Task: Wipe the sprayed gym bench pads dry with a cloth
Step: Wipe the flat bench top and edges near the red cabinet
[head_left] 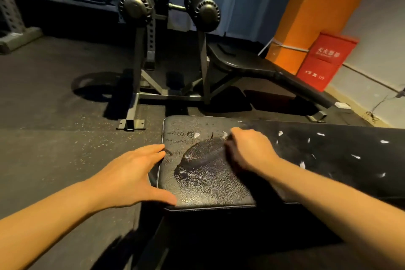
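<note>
Right under the hands, the seat pad (208, 186) has a dark wet smear between them; the left hand (135, 173) is open, fingers spread, braced on the pad's left edge. The right hand (249, 151) is curled and blurry on the pad, so can't tell what, if anything, it's gripping. Out past the right hand the long back pad (328, 149) has white flecks, then farther off there's another bench (252, 63) and a red box (324, 61).

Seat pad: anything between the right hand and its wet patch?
Nothing visible. The right hand is on the seat pad beside the wet patch; the left hand rests on the pad's left edge, off the patch.
</note>
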The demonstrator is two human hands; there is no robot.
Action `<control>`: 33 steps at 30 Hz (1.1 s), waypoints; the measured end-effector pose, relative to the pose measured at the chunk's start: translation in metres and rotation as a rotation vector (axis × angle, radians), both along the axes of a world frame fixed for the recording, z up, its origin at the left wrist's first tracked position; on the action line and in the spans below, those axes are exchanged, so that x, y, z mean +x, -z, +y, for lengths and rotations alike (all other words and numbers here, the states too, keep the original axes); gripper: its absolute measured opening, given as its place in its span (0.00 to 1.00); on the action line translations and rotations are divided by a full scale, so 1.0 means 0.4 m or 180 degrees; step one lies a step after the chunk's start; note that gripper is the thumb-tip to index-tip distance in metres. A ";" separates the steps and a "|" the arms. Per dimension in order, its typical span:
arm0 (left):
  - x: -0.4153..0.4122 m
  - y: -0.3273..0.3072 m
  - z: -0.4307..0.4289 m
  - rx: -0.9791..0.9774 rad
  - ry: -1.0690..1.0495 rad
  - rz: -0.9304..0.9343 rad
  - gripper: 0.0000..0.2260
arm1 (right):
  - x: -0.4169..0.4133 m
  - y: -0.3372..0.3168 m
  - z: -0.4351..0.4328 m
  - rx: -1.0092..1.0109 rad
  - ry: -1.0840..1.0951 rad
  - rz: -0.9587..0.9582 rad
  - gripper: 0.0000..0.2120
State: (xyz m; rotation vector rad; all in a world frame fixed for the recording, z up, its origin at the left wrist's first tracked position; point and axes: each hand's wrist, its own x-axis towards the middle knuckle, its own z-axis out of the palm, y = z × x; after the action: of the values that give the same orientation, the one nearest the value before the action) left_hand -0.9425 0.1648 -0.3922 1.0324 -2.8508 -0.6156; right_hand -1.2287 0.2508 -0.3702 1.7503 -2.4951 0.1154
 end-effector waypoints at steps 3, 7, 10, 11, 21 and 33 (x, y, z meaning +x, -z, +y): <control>-0.010 0.000 0.009 0.0182 -0.0144 0.0013 0.60 | -0.117 -0.018 -0.064 -0.0090 0.0392 0.0003 0.11; -0.031 -0.003 0.022 0.0193 -0.0328 -0.0061 0.63 | 0.067 0.003 -0.115 -0.0075 -0.0485 -0.0521 0.04; -0.033 -0.008 0.033 0.0225 -0.0436 -0.0124 0.61 | 0.184 0.028 -0.033 0.0158 -0.1589 -0.0525 0.08; -0.033 -0.014 0.036 0.0275 -0.0462 -0.0145 0.60 | 0.154 0.033 -0.023 0.0141 -0.1670 -0.0405 0.09; -0.080 -0.058 0.029 0.0260 -0.0588 -0.0739 0.60 | -0.032 0.025 -0.147 -0.0311 -0.0722 -0.0570 0.07; -0.095 -0.010 -0.045 0.0350 -0.0626 0.0001 0.55 | -0.112 0.023 -0.173 -0.0142 -0.0367 -0.0068 0.09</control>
State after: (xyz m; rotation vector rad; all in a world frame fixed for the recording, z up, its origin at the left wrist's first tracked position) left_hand -0.9807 0.1467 -0.3881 1.3087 -2.6957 -0.7604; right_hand -1.2736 0.1815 -0.3795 1.8839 -2.3858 0.1972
